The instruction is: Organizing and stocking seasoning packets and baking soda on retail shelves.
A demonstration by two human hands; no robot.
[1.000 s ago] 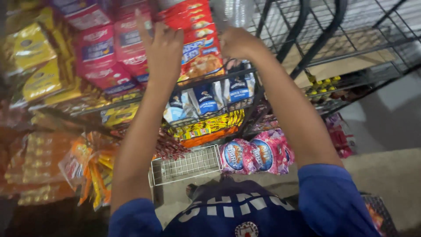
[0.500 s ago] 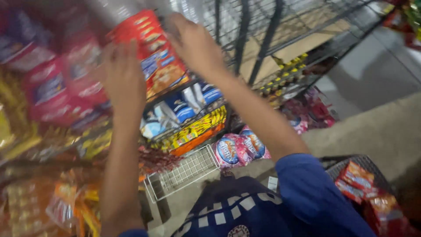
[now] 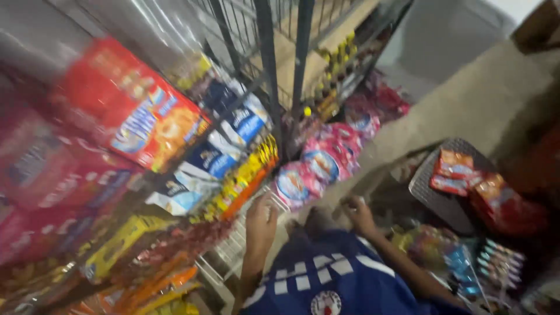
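My left hand hangs low in front of my blue shirt, fingers loosely apart and holding nothing, just beside a white wire basket on the rack. My right hand is also down, curled and blurred, near the pink round-printed snack bags. A big red snack packet hangs high on the left of the wire rack, well above both hands. Below it hang blue-and-white packets and a yellow strip of sachets.
Dark upright rack bars stand in the middle. Small yellow-capped bottles line a shelf behind. To the right, a grey crate carries orange-red snack packs. Colourful candy packs lie at the lower right.
Both hands have dropped from the red packet high on the rack down to chest level. The view has swung to the right and downward.
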